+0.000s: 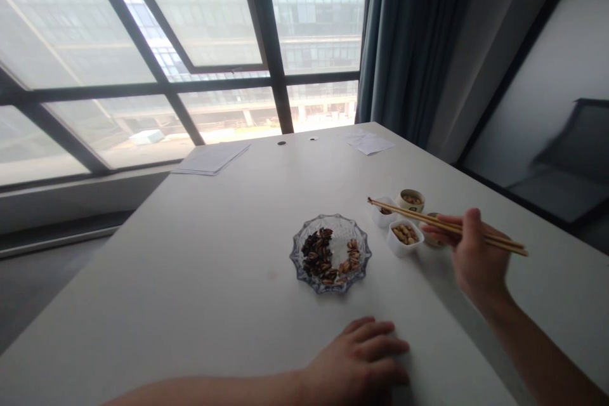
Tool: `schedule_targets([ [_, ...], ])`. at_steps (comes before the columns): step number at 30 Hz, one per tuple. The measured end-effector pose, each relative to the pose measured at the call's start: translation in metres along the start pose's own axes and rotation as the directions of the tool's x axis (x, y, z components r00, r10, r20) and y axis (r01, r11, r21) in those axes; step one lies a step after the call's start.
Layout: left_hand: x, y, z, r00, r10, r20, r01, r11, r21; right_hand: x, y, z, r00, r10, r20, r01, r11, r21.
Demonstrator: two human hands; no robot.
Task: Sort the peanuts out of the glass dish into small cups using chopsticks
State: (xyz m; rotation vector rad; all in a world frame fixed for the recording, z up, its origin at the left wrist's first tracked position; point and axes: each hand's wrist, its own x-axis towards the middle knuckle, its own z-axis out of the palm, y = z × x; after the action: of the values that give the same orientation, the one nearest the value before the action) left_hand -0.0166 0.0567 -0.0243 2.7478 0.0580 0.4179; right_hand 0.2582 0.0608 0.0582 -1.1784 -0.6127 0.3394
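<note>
My right hand (478,254) grips a pair of wooden chopsticks (438,223) that reach left over the small cups. A small dark piece shows at the chopstick tips, too small to name. Beneath them stands a white plastic cup (380,219) with dark bits inside. Nearer is a second white cup (398,247) holding peanuts in the shell (405,233). A scalloped glass bowl (299,269) contains dark dried pieces (316,252) on its left and brown striped pieces (351,257) on its right. My left hand (364,355) rests on the table below the bowl, fingers spread.
Two round pale cups stand beside the white ones: one cup (412,206) behind, another (435,244) partly hidden by my right hand. Papers (212,158) lie at the table's (214,254) far left, and another sheet (368,141) at the far right. Windows and a curtain (404,44) are beyond.
</note>
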Motion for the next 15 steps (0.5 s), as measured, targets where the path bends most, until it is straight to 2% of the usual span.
schedule_targets([
  [3, 0.001, 0.001, -0.002, 1.000, -0.014, 0.028, 0.014, 1.000, -0.006, 0.016, 0.001, -0.008, 0.996, -0.028, -0.084, 0.028, 1.000, -0.004],
  [7, 0.002, 0.001, -0.005, 0.999, -0.022, 0.041, 0.023, 0.999, -0.025, 0.025, 0.004, -0.010, 0.995, -0.038, -0.090, 0.040, 0.999, 0.023],
  [11, 0.002, 0.002, -0.006, 0.999, -0.022, 0.042, 0.023, 1.000, -0.020, 0.020, 0.000, -0.007, 0.994, -0.061, -0.090, 0.063, 0.998, 0.011],
  [13, 0.002, 0.002, -0.006, 0.998, -0.023, 0.051, 0.024, 1.000, -0.014, 0.014, -0.002, -0.005, 0.997, -0.045, -0.060, 0.045, 0.999, 0.008],
  [15, 0.002, 0.002, -0.006, 0.999, -0.020, 0.049, 0.021, 1.000, -0.012, 0.004, -0.005, -0.002, 0.999, -0.002, 0.046, 0.001, 1.000, 0.008],
])
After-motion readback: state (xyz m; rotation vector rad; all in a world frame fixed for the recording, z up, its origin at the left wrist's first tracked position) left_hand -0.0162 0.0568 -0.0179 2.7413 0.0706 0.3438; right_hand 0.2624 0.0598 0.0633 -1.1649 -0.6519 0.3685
